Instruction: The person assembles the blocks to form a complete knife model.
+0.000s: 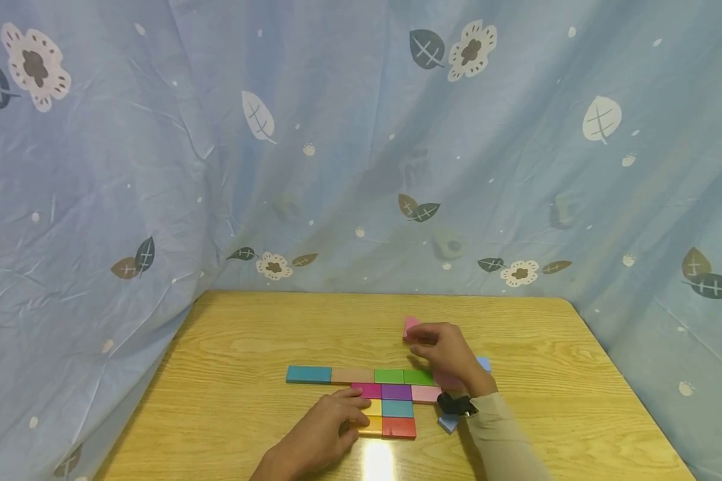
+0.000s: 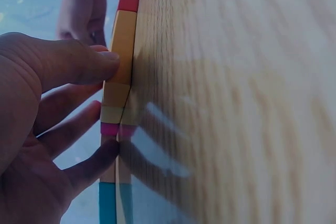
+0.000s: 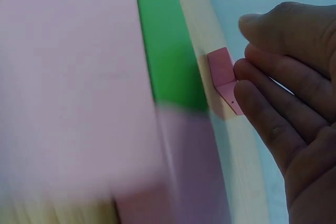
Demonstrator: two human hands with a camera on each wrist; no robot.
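Flat coloured blocks lie edge to edge on the table. A back row runs from a teal block (image 1: 309, 375) through a tan block (image 1: 351, 375) to green blocks (image 1: 418, 377) and a pink one partly under the right wrist. In front come magenta, purple (image 1: 396, 391) and pink blocks, then yellow and blue, then orange (image 1: 371, 426) and red (image 1: 398, 427). My left hand (image 1: 321, 427) touches the left edge of this group with its fingertips. Over the back row reaches my right hand (image 1: 451, 354), fingers loosely bent beside a separate pink block (image 1: 411, 325), nothing in its grasp.
Beneath the right wrist lies a tilted blue block (image 1: 449, 423), and another blue block (image 1: 484, 364) shows behind the forearm. The wooden table (image 1: 241, 327) ends at a blue patterned curtain (image 1: 349, 167) at the back and sides.
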